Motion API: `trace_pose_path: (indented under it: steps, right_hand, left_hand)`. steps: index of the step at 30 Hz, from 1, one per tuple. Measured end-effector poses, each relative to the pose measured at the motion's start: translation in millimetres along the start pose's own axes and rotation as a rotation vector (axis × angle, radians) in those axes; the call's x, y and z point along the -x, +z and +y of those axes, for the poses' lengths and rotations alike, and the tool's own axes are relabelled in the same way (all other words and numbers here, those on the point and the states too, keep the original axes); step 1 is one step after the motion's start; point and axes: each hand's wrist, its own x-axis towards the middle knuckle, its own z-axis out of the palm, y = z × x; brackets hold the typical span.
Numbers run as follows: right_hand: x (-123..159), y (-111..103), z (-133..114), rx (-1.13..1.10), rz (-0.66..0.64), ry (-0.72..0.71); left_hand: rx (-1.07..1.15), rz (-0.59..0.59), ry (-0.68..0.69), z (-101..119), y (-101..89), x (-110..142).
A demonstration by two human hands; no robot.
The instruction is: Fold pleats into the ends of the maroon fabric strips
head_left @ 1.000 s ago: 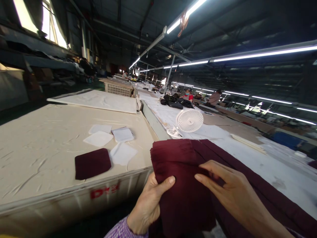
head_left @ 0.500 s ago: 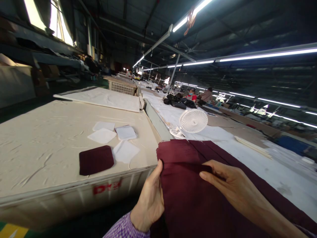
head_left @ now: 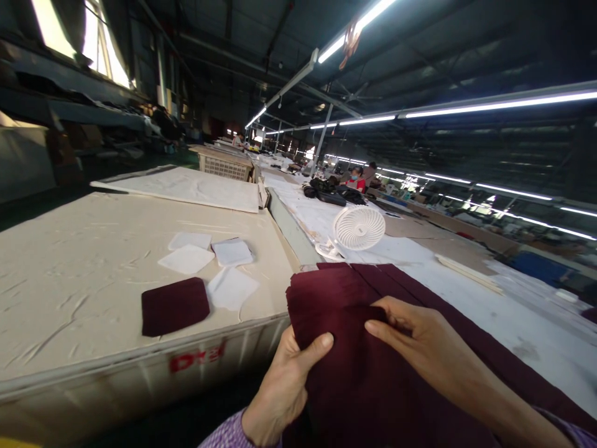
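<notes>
Dark maroon fabric [head_left: 326, 289] lies along the near end of the white table and hangs toward me. My left hand [head_left: 289, 373] grips its left edge, thumb on top and the other fingers hidden beneath. My right hand [head_left: 405, 330] pinches a raised fold of the same fabric between thumb and fingers. To the left, a separate maroon fabric piece [head_left: 176, 306] with cut corners rests on a cream-covered surface. Beside it lie several white pieces, among them one square [head_left: 232, 287] nearest the edge and a small stack [head_left: 232, 252].
A small white fan [head_left: 359, 228] stands just beyond the fabric. Pale strips [head_left: 469, 274] lie on the white table [head_left: 504, 330] at right. Dark bundles [head_left: 331, 190] sit farther back, near a person in red [head_left: 357, 182]. A plastic crate [head_left: 226, 165] stands behind the cream-covered bin [head_left: 93, 261].
My left thumb has moved from the fabric's edge onto its top, closing over it. My right hand keeps its pinch. The whole view has shifted slightly.
</notes>
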Motion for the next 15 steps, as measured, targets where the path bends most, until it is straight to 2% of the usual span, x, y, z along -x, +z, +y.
trace_pose_path:
  steps: [3,10,13,15]
  right_hand:
    - [0.2,0.2,-0.7,-0.055,0.021,-0.006]
    - [-1.6,-6.0,-2.2,-0.186,-0.078,0.027]
    - [-0.8,-5.7,-2.4,-0.239,-0.141,0.045]
    - [0.9,-3.5,-2.3,-0.239,-0.124,0.038]
  left_hand:
    - [-0.033,-0.018,-0.014,3.9,1.1,-0.1]
    - [-0.116,-0.108,-0.048,14.3,-0.7,2.8]
    - [-0.122,-0.091,-0.042,15.0,-1.8,1.7]
    - [-0.096,-0.050,-0.022,14.1,-2.8,0.6]
